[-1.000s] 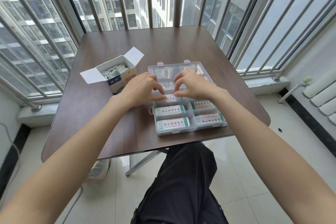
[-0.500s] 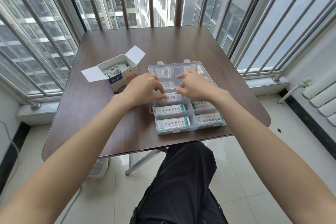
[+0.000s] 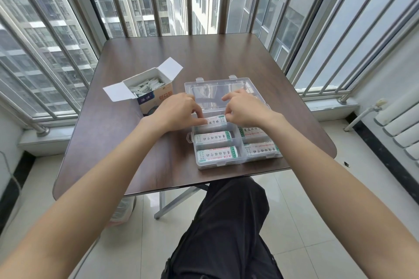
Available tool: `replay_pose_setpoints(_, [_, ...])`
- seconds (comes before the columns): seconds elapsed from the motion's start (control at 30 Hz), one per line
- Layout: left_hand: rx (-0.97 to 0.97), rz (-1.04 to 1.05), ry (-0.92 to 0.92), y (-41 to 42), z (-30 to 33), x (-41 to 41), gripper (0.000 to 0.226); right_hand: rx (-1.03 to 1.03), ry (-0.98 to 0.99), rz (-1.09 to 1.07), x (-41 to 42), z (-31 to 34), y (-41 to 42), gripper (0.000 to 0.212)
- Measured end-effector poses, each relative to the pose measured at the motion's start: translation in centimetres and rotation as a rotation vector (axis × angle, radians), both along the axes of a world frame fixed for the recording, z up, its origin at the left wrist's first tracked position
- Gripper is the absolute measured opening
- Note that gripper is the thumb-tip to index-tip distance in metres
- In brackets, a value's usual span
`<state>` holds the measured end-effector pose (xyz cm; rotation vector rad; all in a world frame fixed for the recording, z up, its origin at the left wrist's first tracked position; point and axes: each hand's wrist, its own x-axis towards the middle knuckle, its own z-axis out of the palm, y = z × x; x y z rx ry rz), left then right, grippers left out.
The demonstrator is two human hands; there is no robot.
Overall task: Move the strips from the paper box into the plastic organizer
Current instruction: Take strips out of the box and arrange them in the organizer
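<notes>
Both hands, left (image 3: 179,110) and right (image 3: 243,108), pinch a strip stack (image 3: 215,120) lengthwise, left-to-right, over the organizer's (image 3: 226,161) far-left compartment.

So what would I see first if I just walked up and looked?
Two hands, the left hand and the right hand, pinching a white bundle of strips over the far-left slot of a clear plastic organizer on the brown table. To the left stands an open paper box with more strips inside.
</notes>
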<state>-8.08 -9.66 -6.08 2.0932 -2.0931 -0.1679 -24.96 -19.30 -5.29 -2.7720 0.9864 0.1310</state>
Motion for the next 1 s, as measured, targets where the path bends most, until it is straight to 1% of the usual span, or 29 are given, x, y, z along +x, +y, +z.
replay_pose_setpoints(0.1, [0.016,0.005,-0.031,0.1,0.1,-0.1,0.031,0.021,-0.048,-0.026,-0.1,0.0,-0.2,0.028])
replay_pose_setpoints(0.2, [0.016,0.023,-0.018,0.4,0.2,-0.1,0.034,0.025,-0.125,-0.03,-0.6,0.8,-0.3,0.026])
replay_pose_setpoints(0.3, [-0.035,0.017,0.005,1.1,0.7,-0.1,0.03,0.028,-0.202,-0.049,-1.6,1.5,-0.4,0.022])
replay_pose_setpoints(0.4, [-0.202,-0.013,0.047,3.0,1.7,0.2,0.027,0.09,-0.4,-0.037,-1.8,2.5,0.0,0.018])
replay_pose_setpoints(0.5, [-0.503,0.008,0.116,5.7,2.8,1.3,0.033,0.165,-0.615,0.062,-0.4,3.9,1.4,0.019])
replay_pose_setpoints(0.57, [-0.636,0.083,0.145,7.1,3.2,2.8,0.031,0.186,-0.686,0.138,1.5,4.6,2.2,0.021])
replay_pose_setpoints(0.6, [-0.658,0.126,0.144,7.6,3.3,3.7,0.032,0.186,-0.689,0.173,2.6,4.8,2.5,0.022])
replay_pose_setpoints(0.67, [-0.612,0.229,0.125,8.5,3.1,5.9,0.044,0.165,-0.663,0.227,5.3,5.2,3.0,0.021])
replay_pose_setpoints(0.73, [-0.467,0.326,0.142,9.3,2.7,7.9,0.067,0.134,-0.62,0.27,8.1,5.8,3.4,0.02])
replay_pose_setpoints(0.8, [-0.326,0.424,0.22,9.7,2.2,8.9,0.086,0.077,-0.511,0.301,10.7,6.3,3.6,0.018])
replay_pose_setpoints(0.83, [-0.291,0.459,0.248,9.6,1.9,9.1,0.091,0.024,-0.424,0.306,11.9,6.4,3.5,0.017])
replay_pose_setpoints(0.9, [-0.269,0.501,0.279,8.9,1.5,9.0,0.095,-0.087,-0.242,0.297,13.9,6.4,3.2,0.018])
replay_pose_setpoints(1.0, [-0.28,0.528,0.293,8.0,1.1,8.8,0.089,-0.124,-0.064,0.314,16.2,6.5,3.3,0.026])
